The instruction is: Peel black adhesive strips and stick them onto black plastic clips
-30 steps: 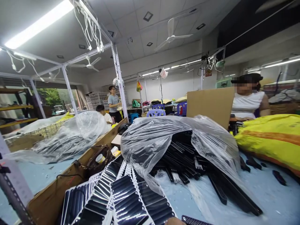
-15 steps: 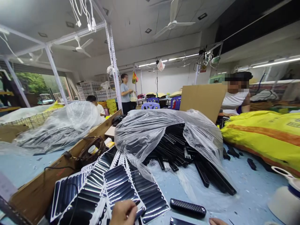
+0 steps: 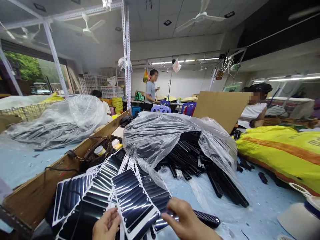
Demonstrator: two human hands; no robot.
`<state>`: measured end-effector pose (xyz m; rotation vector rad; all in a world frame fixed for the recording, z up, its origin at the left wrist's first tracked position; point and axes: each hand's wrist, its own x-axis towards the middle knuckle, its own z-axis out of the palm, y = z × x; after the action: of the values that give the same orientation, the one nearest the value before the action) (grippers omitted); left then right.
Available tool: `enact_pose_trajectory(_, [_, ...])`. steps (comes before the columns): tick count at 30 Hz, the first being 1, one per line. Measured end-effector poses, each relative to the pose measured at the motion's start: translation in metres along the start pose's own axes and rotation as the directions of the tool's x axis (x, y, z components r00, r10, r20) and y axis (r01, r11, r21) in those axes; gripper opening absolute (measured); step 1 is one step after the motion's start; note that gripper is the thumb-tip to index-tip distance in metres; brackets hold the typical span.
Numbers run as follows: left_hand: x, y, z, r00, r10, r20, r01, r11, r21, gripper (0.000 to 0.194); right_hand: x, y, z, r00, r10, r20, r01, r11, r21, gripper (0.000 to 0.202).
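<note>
A white-backed sheet of glossy black strips lies on top of a fanned pile, with one pale row near its lower end. Just off its lower left edge is my left hand, fingers loosely bent and apart from the thumb. My right hand reaches over the sheet's lower right corner, thumb and forefinger drawn together and a little blurred. What lies between those fingertips, if anything, is hidden. Under and behind this hand shows a black handle piece with a criss-cross pattern.
Clear plastic drapes a heap of black parts. A wooden board edges the left side, with a brown bag against it. A yellow sack and a white container stand right. Co-workers are beyond.
My left hand has moved left, off the strip at the sheet's lower corner. My right hand has come in from the right edge to that corner. The standing person has turned.
</note>
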<state>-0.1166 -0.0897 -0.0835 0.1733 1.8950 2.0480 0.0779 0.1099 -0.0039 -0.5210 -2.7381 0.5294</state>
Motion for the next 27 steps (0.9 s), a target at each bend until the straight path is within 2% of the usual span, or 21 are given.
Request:
enact_pose_trajectory(2, [-0.004,0.004,-0.002,0.999,-0.052,0.011,0.053,0.997,-0.048,0.056,0.029,-0.021,0.009,0.993,-0.038,0.114,0.047,0.995,-0.082,0.012])
enact_pose_trajectory(3, [-0.005,0.007,-0.004,0.996,-0.081,0.028,0.082,0.995,-0.060,0.052,0.041,-0.026,0.014,0.984,-0.019,0.178,0.045,0.989,-0.141,0.011])
enact_pose_trajectory(4, [-0.006,0.011,-0.007,0.993,-0.112,0.049,0.116,0.990,-0.079,0.048,0.051,-0.027,0.020,0.978,0.001,0.208,0.030,0.989,-0.147,0.011])
enact_pose_trajectory(7, [-0.009,0.015,-0.015,0.995,-0.091,0.027,0.094,0.984,-0.151,0.041,0.070,-0.017,0.041,0.968,0.067,0.242,-0.034,0.990,-0.137,0.009])
enact_pose_trajectory(10, [-0.012,0.011,-0.019,0.991,-0.129,0.032,0.133,0.981,-0.143,0.042,0.076,-0.003,0.054,0.962,0.099,0.254,-0.074,0.992,-0.107,0.014])
enact_pose_trajectory(14, [-0.017,0.008,-0.019,0.984,-0.158,0.087,0.172,0.963,-0.206,0.046,0.083,0.002,0.060,0.962,0.109,0.251,-0.096,0.993,-0.064,0.011])
enact_pose_trajectory(19, [-0.018,0.019,-0.011,0.969,-0.190,0.157,0.233,0.916,-0.326,0.057,0.096,0.005,0.067,0.966,0.122,0.230,-0.126,0.992,0.002,0.023])
enact_pose_trajectory(22, [-0.022,0.026,-0.002,0.956,-0.211,0.204,0.276,0.879,-0.388,0.053,0.100,0.011,0.070,0.962,0.150,0.230,-0.166,0.985,0.051,0.026])
enact_pose_trajectory(27, [-0.038,0.026,0.014,0.874,-0.259,0.410,0.397,0.868,-0.299,0.038,0.097,0.016,0.073,0.956,0.196,0.217,-0.226,0.966,0.127,0.027])
